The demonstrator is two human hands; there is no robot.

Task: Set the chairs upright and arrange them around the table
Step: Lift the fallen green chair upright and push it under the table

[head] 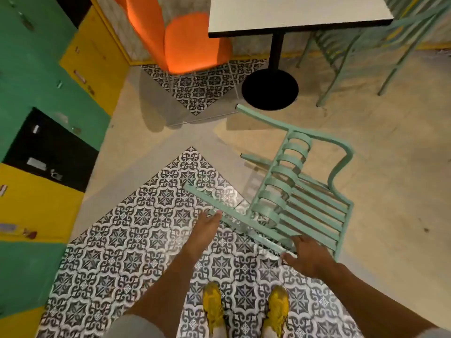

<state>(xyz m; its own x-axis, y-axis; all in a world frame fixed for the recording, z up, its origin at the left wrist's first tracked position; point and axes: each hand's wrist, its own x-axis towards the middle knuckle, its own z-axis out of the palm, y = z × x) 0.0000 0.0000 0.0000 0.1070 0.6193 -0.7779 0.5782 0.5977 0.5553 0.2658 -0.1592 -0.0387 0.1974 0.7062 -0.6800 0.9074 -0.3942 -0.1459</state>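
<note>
Mint chair (pixel 302 191) lies tipped on the floor; left hand (pixel 207 225) open against its leg, right hand (pixel 305 257) grips the frame. Bench (pixel 292 13) at 12 o'clock, orange chair (pixel 190 42) at 11.

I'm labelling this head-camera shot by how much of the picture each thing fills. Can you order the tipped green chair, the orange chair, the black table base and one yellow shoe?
Largest to smallest:
1. Tipped green chair
2. Orange chair, partly cut off, so unsure
3. Table base
4. Yellow shoe
</note>
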